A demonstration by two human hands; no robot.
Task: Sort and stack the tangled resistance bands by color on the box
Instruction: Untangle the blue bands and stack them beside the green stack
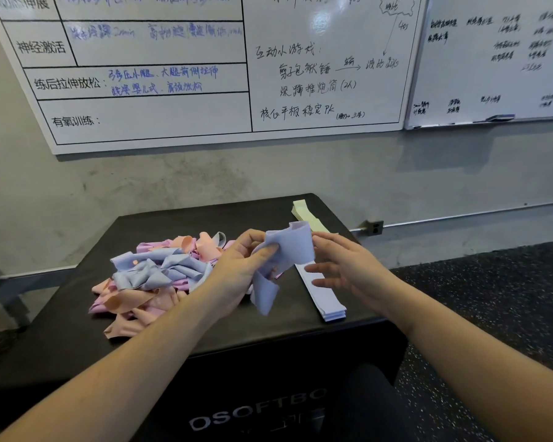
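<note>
A tangled pile of blue, peach and pink resistance bands point(147, 275) lies on the left half of the black box point(205, 333). My left hand point(240, 269) pinches a loose blue band point(284, 253) held above the box, and part of the band hangs down below the hand. My right hand point(342, 269) is beside the band with its fingers spread; its thumb touches the band's right edge. A flat stack of blue bands point(328, 298) lies under my right hand. A flat stack of pale green bands point(304, 212) lies at the box's far right edge.
The box stands against a grey concrete wall with two whiteboards point(205, 74) above it. Dark speckled rubber floor point(492, 314) extends to the right. A metal frame point(0, 291) stands at the left.
</note>
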